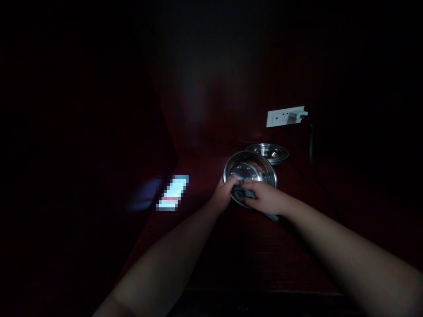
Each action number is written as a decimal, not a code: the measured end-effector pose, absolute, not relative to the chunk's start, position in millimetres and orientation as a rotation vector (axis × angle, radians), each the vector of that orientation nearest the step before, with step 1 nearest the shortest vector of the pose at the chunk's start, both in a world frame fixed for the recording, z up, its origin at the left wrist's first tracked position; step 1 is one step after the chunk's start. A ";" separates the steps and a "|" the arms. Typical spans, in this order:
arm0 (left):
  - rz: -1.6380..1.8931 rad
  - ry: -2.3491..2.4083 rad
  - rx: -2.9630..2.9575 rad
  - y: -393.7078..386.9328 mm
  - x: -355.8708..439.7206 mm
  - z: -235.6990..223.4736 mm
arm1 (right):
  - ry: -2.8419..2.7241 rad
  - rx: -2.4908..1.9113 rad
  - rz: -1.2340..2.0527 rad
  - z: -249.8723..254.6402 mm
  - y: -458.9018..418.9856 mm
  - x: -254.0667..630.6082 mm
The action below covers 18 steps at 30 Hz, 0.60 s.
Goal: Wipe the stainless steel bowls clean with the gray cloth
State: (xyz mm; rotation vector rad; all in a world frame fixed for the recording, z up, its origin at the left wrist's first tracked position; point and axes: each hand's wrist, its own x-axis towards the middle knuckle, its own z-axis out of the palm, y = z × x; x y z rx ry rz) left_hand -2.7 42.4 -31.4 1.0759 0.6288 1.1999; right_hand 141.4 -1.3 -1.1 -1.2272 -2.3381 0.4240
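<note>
A shiny metal bowl point(244, 159) is tilted so its inside faces me. My left hand point(224, 193) grips its left rim, with the thumb over the edge. Inside the bowl, my right hand point(264, 196) is closed on a dark patterned cloth point(247, 193) pressed against the inner wall. A corner of what looks like the same cloth shows below the right wrist. Behind the bowl, more metal dishes point(279, 155) sit on the dark red table point(264, 255), partly hidden by it.
A lit, blurred-out phone-like screen point(173, 193) lies on the left of the table. On the back wall is a white power outlet point(277, 117) with a plug in it, and a cable point(311, 145) hangs at its right. The surroundings are very dark.
</note>
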 end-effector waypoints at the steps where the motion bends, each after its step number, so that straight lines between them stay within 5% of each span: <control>1: 1.200 0.636 1.077 42.6 -2.7 -31.6 | -2.338 -1.227 0.428 -1.1 -1.3 141.4; 18: 1.204 0.640 1.084 42.3 -3.2 -30.9 | -2.333 -1.229 0.432 -0.2 -1.7 141.1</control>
